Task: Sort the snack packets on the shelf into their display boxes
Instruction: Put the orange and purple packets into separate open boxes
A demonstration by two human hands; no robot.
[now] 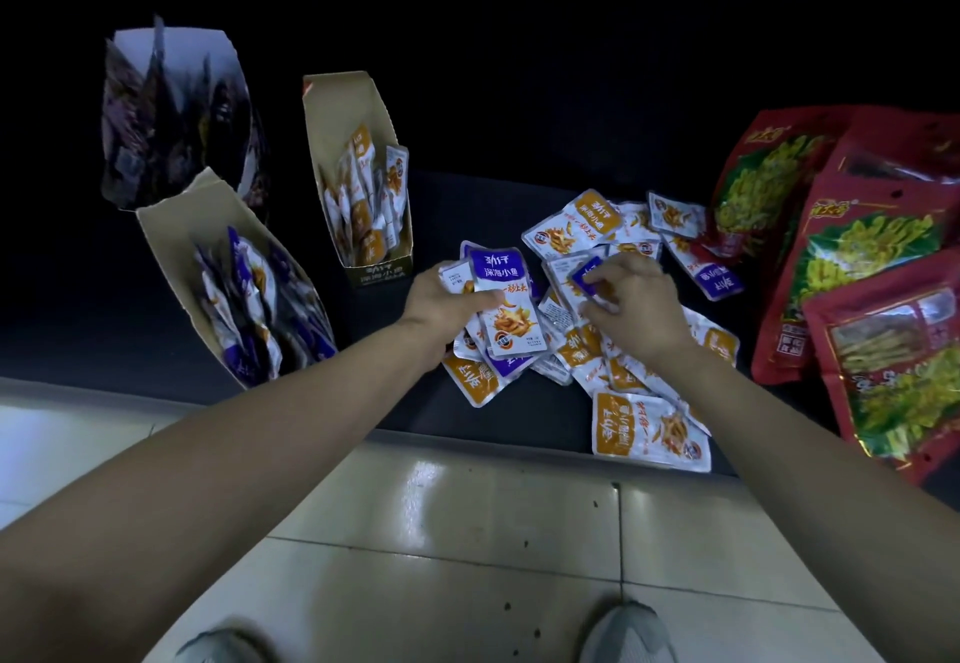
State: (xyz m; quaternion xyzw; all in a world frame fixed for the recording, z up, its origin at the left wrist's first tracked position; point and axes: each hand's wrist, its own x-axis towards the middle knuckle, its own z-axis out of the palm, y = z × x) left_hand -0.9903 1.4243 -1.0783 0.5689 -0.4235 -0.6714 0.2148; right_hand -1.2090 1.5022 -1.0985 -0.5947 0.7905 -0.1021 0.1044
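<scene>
Sorting mid-heap: slippery stack, crowded shelf lip

Gripping a stack of purple-topped foil snack packets in the left hand, fingers curled round it, just above the loose heap on the dark shelf; pinching another purple-cornered packet in the right hand. Likely to shed glossy packets if the stack grows or the grip slackens; could also knock the orange-topped packet at the front lip to the floor. Hemmed in by large red bags on the right; open shelf leftward to the tall cardboard box of purple packets
</scene>
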